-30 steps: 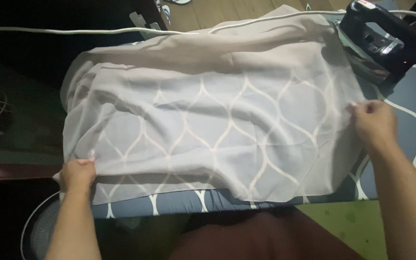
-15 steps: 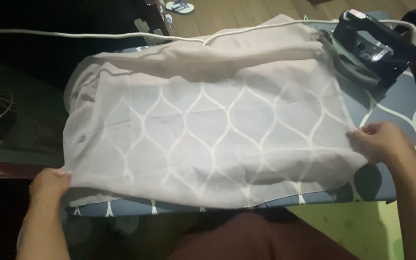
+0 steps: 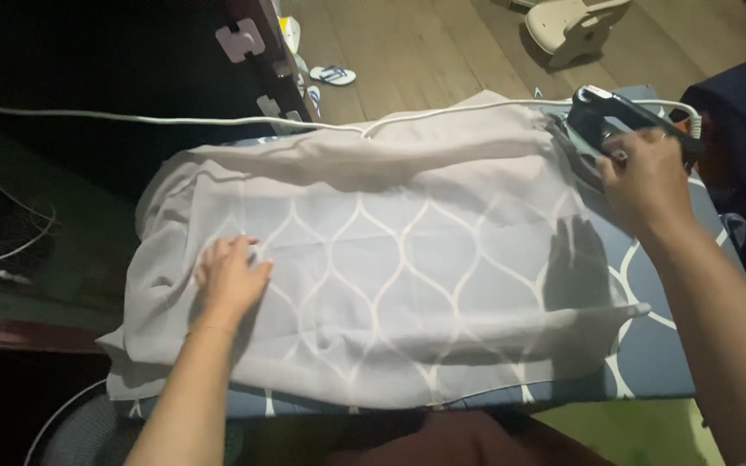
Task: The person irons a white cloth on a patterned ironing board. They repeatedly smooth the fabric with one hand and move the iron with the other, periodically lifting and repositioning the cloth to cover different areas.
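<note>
- on the ironing board [image 3: 718, 259], with its blue cover and white curved pattern, a thin pale grey cloth [image 3: 407, 259] lay spread, sheer enough that the pattern showed through it.
- the cloth covered most of the board; its near edge hung just over the front edge, and a thicker fold ran along its far side.
- the left hand [image 3: 228, 278] lay flat on the left part of the cloth, palm down, fingers stretched out and a little spread, gripping nothing.
- the right hand [image 3: 645, 177] was at the far right end of the board, its fingers curled around the handle of a dark iron [image 3: 602, 112].
- the iron stood at the cloth's far right corner, touching its edge; whether its soleplate lay flat could not be told.
- a white cord [image 3: 174, 121] ran from the dark left side across the cloth's far edge towards the iron.
- beyond the board was a wooden floor [image 3: 425, 52] with a pair of sandals [image 3: 330, 76] on it.
- a dark blue garment [image 3: 744, 129] lay just right of the iron.
</note>
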